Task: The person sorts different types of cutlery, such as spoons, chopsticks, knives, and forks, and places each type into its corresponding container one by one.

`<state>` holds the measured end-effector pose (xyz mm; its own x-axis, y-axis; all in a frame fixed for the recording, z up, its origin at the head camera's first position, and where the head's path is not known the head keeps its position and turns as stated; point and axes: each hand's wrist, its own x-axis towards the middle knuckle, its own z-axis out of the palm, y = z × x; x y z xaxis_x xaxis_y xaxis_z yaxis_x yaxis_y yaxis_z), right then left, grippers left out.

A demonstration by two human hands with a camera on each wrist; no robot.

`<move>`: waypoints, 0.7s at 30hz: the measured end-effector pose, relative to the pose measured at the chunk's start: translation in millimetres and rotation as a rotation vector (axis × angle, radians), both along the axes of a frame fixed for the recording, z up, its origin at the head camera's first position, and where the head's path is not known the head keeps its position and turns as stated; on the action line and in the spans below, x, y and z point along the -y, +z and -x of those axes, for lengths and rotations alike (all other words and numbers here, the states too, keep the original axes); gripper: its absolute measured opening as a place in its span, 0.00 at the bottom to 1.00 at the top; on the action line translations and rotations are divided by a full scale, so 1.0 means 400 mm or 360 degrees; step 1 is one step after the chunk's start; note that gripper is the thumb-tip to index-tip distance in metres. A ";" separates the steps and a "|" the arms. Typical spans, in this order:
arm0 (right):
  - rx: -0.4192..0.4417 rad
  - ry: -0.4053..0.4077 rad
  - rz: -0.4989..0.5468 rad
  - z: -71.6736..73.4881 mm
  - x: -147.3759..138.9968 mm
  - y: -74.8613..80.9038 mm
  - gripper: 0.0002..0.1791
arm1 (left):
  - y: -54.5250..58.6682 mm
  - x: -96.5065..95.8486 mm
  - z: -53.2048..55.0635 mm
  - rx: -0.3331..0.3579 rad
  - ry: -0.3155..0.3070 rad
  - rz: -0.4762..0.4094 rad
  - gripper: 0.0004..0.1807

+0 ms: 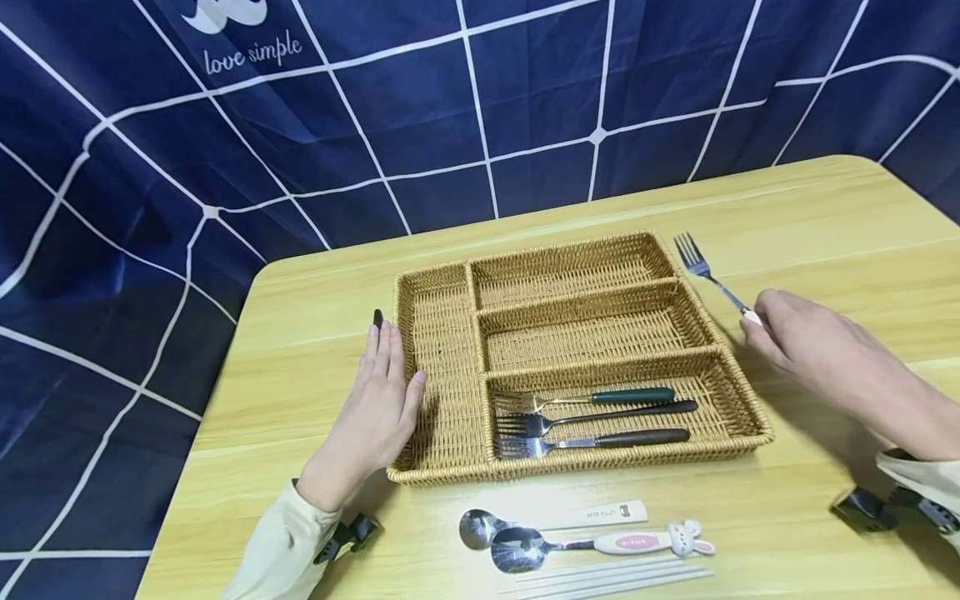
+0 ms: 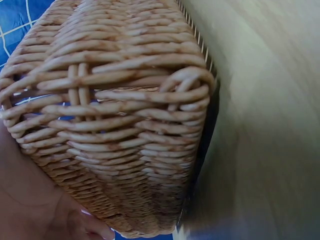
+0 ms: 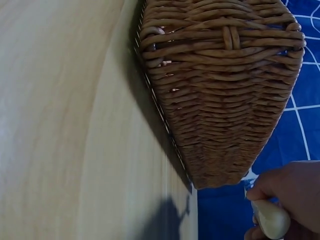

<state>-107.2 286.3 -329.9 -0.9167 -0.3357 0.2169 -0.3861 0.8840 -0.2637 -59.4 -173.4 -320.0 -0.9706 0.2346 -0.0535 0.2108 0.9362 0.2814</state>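
My right hand (image 1: pixel 813 337) grips a fork (image 1: pixel 693 257) by its pale handle, seen also in the right wrist view as a cream handle end (image 3: pixel 272 220). The tines point away, beside the far right corner of the wicker tray (image 1: pixel 442 477). On the tray's left side, my left hand (image 1: pixel 375 412) rests with straight fingers against the outer wall (image 2: pixel 115 165). The front compartment holds a green-handled fork (image 1: pixel 633 396), a black fork (image 1: pixel 622 413) and a dark-handled fork (image 1: pixel 645 437). Just past the left fingertips shows a small dark tip (image 1: pixel 378 317), mostly hidden.
In front of the tray lie a spoon with a white handle (image 1: pixel 600 514), a spoon with a rabbit-shaped handle (image 1: pixel 637 542) and several pale chopsticks (image 1: pixel 615 577). A blue curtain with white lines (image 1: pixel 420 117) hangs behind the wooden table (image 1: pixel 300 333).
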 end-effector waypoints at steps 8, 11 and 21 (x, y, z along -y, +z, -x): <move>-0.0010 0.0032 -0.0005 -0.003 0.005 0.007 0.11 | 0.002 0.000 0.001 0.0004 -0.0002 0.0019 0.37; 0.0000 0.0058 -0.0019 -0.004 0.007 0.010 0.12 | 0.002 -0.001 0.002 0.0003 -0.0005 0.0026 0.37; -0.0069 0.0081 0.0008 -0.010 0.017 0.024 0.11 | 0.003 -0.002 0.003 0.0029 0.0006 0.0007 0.37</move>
